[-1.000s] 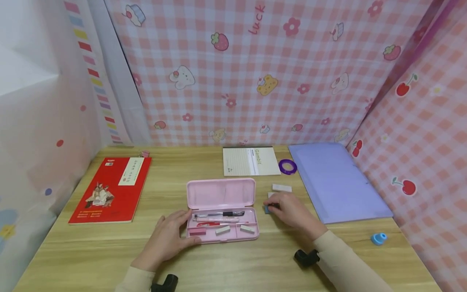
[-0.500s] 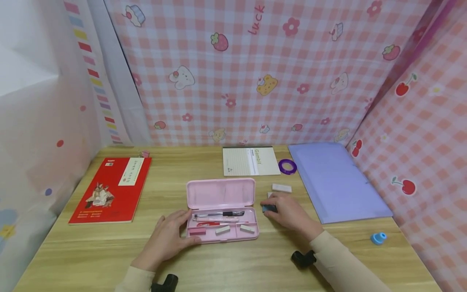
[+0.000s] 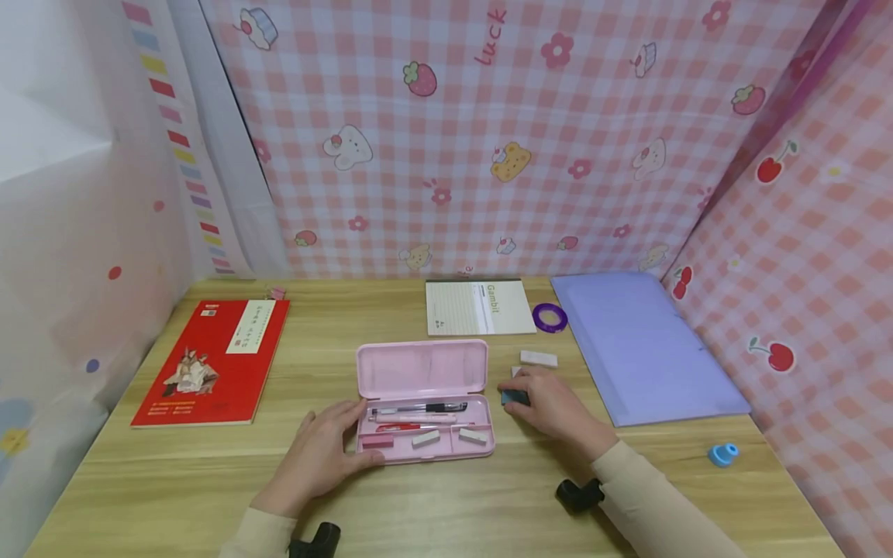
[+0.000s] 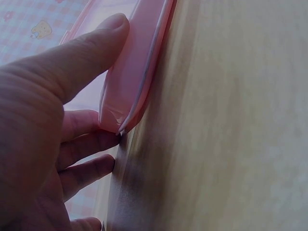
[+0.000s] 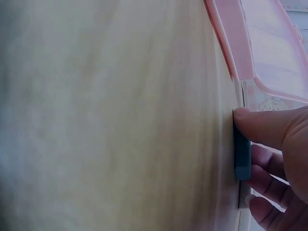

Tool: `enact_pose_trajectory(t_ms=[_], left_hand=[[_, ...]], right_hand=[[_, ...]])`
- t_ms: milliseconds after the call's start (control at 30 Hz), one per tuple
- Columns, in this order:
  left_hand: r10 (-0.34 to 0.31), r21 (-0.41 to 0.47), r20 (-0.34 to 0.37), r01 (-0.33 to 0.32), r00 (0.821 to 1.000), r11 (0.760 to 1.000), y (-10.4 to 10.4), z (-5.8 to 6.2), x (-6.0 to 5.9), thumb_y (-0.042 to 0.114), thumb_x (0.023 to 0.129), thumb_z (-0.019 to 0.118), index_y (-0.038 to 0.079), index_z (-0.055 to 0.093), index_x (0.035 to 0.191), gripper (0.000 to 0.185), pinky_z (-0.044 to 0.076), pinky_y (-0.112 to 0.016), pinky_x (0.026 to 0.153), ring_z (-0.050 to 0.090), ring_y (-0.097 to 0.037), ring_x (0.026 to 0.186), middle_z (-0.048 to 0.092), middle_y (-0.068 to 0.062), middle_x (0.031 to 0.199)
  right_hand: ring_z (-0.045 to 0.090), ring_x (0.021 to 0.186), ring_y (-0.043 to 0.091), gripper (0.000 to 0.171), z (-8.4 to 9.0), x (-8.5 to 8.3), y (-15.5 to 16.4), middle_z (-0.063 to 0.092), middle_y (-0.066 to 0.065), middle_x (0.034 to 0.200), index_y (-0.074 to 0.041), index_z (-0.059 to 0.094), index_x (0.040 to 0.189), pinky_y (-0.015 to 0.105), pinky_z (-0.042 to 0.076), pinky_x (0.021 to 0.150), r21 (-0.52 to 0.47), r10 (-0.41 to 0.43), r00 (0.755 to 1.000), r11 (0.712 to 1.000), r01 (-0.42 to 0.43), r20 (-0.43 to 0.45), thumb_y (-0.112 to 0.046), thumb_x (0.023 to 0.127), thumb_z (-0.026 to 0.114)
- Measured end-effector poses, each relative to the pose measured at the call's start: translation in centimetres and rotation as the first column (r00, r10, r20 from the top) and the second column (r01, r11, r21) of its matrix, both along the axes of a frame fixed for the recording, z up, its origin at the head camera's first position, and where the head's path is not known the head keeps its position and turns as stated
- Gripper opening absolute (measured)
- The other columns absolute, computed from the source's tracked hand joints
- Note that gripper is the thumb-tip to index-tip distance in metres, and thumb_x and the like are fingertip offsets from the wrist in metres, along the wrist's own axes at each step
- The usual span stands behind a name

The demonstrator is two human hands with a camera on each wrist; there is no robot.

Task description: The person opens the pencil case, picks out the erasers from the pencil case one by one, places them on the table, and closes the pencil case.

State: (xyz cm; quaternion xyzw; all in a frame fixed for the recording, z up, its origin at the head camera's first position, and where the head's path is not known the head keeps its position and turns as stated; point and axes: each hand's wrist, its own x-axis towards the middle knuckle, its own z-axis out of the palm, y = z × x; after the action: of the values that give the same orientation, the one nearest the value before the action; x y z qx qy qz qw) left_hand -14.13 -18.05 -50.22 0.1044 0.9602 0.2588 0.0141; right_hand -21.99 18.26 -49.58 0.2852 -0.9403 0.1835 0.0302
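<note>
A pink pencil case [image 3: 422, 370] lies with its lid folded back. Inside are a black-capped pen [image 3: 446, 408], a pink pen [image 3: 418, 419], a red pen [image 3: 398, 428], a pink eraser [image 3: 377, 442] and two small white blocks, one being the left white block [image 3: 426, 439]. My left hand [image 3: 321, 448] grips the case's left end, thumb at the front edge and fingers at the back corner. To the right of the case, my right hand [image 3: 554, 403] pinches a dark blue eraser-like block [image 5: 243, 154] close over the table, thumb in front and fingers behind.
Beyond my right hand lies a white block [image 3: 539, 358]; another white block [image 3: 516, 372] is partly hidden by that hand. Further back are a notepad [image 3: 481, 308], a purple tape roll [image 3: 550, 318] and a lilac folder [image 3: 642, 349]. A red book [image 3: 216, 372] lies left, a blue cap-like piece [image 3: 724, 455] right.
My right hand has shifted slightly left and the blue block has turned to show more of its side between thumb and fingers. The left hand and pencil case stay in place.
</note>
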Motion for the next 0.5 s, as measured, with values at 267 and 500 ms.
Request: enact_pose_trajectory(t_ms=[267, 500], left_hand=[[0.006, 0.014, 0.021, -0.007, 1.000, 1.000, 0.1, 0.2, -0.1, 0.060, 0.065, 0.080, 0.012, 0.049, 0.142, 0.095, 0.020, -0.067, 0.107, 0.044, -0.033, 0.130, 0.052, -0.012, 0.139], [-0.004, 0.000, 0.019, 0.004, 1.000, 1.000, 0.0, -0.1, -0.1, 0.060, 0.066, 0.079, 0.011, 0.049, 0.142, 0.095, 0.021, -0.067, 0.108, 0.044, -0.034, 0.130, 0.052, -0.013, 0.139]], right_hand=[[0.059, 0.098, 0.018, 0.028, 1.8, 1.7, -3.3, 0.066, 0.000, 0.103, -0.015, 0.073, 0.109, 0.036, 0.051, 0.087, -0.052, 0.043, 0.996, 0.998, -0.047, -0.081, -0.024, 0.083, 0.076], [0.059, 0.096, 0.010, 0.024, 2.3, 3.4, -9.1, 0.066, -0.006, 0.102, -0.018, 0.073, 0.108, 0.028, 0.050, 0.085, -0.051, 0.215, 0.973, 0.974, -0.220, -0.085, -0.029, 0.086, 0.072]])
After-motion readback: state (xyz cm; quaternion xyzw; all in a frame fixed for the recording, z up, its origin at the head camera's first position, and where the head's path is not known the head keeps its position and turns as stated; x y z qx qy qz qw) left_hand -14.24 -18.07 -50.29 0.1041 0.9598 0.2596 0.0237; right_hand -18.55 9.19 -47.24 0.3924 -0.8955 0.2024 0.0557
